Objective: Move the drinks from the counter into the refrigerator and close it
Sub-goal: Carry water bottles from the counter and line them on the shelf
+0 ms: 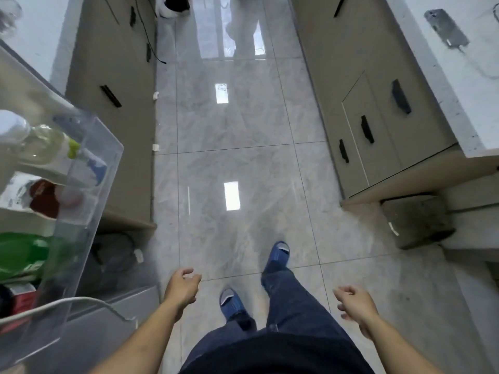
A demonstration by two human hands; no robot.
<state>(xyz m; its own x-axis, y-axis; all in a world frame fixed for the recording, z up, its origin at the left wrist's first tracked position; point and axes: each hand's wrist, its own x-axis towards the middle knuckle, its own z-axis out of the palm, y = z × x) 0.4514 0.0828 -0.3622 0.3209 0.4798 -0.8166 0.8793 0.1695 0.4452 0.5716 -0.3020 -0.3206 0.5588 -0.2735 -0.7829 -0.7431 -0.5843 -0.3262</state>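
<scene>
Looking down, we see our left hand point(182, 286) at 7 o'clock and right hand point(356, 303) at 5 o'clock, each grip loose, fingers lightly curled around nothing. Blue shoes point(278, 253) stand on glossy grey floor tiles point(243, 130). At 9 o'clock the open refrigerator door's clear plastic shelf point(89, 201) holds the drinks: a green bottle point(21, 255), a red-labelled one point(44, 198), a pale one point(46, 143), all blurred and cut off. Beige cabinets point(378, 125) flank the aisle; at 2 o'clock a speckled white bench point(464, 76) carries a blurry grey phone-like slab point(445, 28).
</scene>
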